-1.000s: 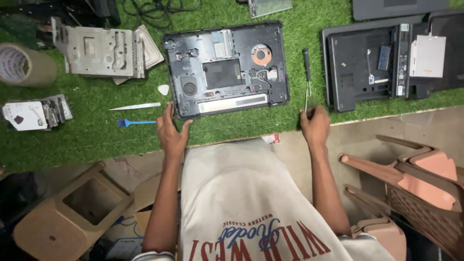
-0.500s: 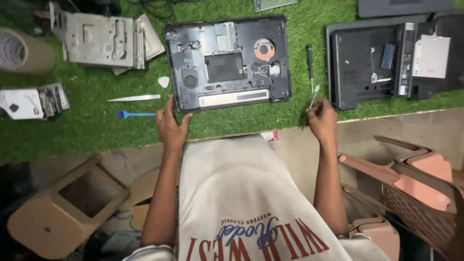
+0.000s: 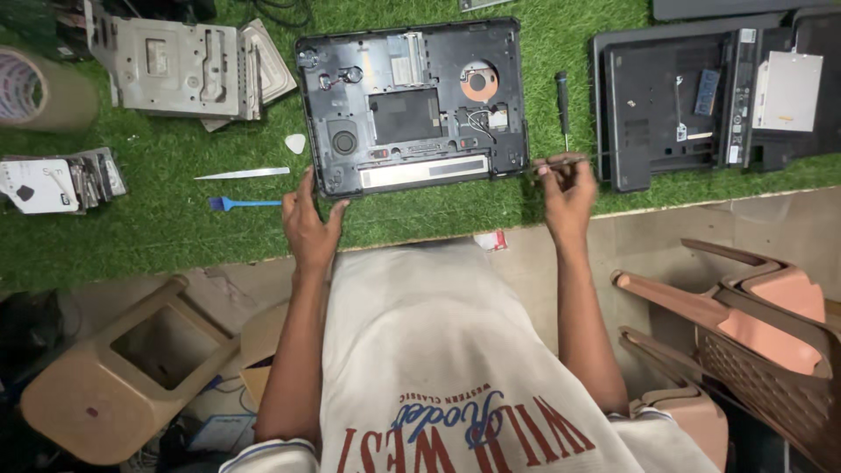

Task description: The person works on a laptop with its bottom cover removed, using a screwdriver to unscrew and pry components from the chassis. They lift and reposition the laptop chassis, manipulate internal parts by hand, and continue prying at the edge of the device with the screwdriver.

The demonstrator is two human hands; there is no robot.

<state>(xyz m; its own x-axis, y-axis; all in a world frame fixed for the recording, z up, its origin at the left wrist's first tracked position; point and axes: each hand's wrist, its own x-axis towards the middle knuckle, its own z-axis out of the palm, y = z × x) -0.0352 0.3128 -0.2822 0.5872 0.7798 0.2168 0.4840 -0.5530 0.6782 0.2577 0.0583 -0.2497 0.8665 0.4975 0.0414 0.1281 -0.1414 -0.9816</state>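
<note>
An opened black laptop base lies bottom-up on the green turf mat, its inner parts and a copper-coloured ring showing. My left hand rests on its near left corner, fingers on the edge. My right hand sits just off the near right corner, pinching a thin metal tool that points sideways toward the laptop's edge. A black-handled screwdriver lies on the mat just beyond that hand.
A second opened laptop lies at the right, and a grey metal chassis at the far left. A blue brush, white spudger, pick, tape roll and drive lie left. Plastic stools and chairs stand below.
My right hand has moved up from the mat's edge to the laptop's near right corner and now pinches the thin metal tool. My left hand stays at the near left corner.
</note>
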